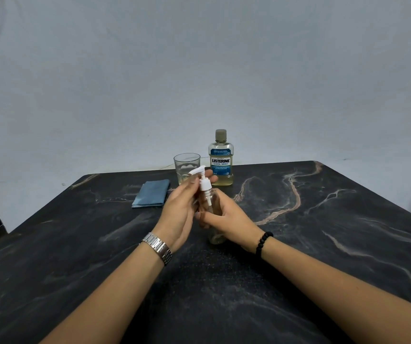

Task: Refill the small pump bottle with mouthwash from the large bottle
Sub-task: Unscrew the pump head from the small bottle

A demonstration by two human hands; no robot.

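Observation:
A small clear pump bottle (215,234) stands on the dark marble table (323,244), with my right hand (226,217) wrapped round its body. My left hand (182,209) pinches the white pump head (203,182), which sits raised above the bottle's neck with its tube showing below the collar. The large mouthwash bottle (221,158), capped and holding yellowish liquid under a blue label, stands upright behind my hands near the table's far edge.
A drinking glass (186,166) stands just left of the large bottle. A folded blue cloth (152,194) lies to the left of my hands. A pale wall rises behind the table.

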